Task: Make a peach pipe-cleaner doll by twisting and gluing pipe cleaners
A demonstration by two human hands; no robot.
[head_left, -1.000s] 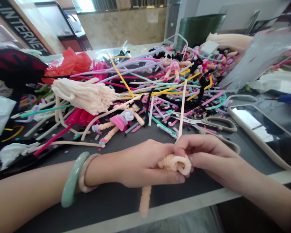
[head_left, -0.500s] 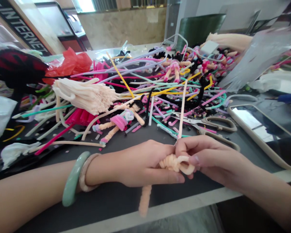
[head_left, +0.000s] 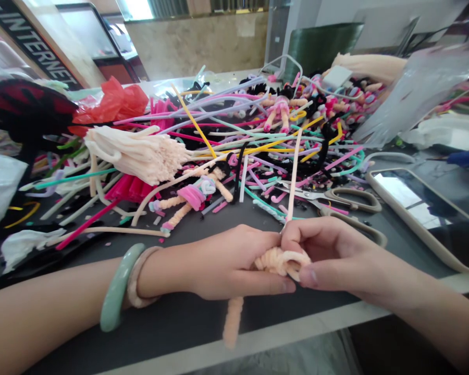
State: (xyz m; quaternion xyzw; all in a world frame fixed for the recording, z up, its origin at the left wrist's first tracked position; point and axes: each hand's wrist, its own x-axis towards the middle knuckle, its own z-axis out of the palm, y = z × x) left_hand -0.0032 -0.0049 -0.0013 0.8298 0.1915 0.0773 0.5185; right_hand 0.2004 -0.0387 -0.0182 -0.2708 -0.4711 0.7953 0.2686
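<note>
My left hand (head_left: pixel 238 263) is closed around a peach figure of coiled pipe cleaner (head_left: pixel 271 260); one coiled limb (head_left: pixel 233 323) hangs out below the palm. At its right end is an open loop (head_left: pixel 295 263), pinched between the thumb and fingers of my right hand (head_left: pixel 328 255). A straight peach stem (head_left: pixel 295 174) sticks up from between the two hands; where it joins the coil is hidden. Beyond my left hand lies a finished-looking pipe cleaner doll (head_left: pixel 193 195) in pink and lilac. Scissors (head_left: pixel 336 200) rest partly open just past my right hand.
A phone (head_left: pixel 433 208) lies at the right. Loose coloured pipe cleaners (head_left: pixel 254 130) and offcuts spread across the table's middle, with a cream bundle (head_left: pixel 136 153) at left. More dolls (head_left: pixel 336 99) are heaped at the back right beside a clear plastic bag (head_left: pixel 414 94). A red bag (head_left: pixel 113 101) sits back left.
My right thumb has shifted slightly down and left at the loop, which has turned and looks narrower. My left hand has barely moved.
</note>
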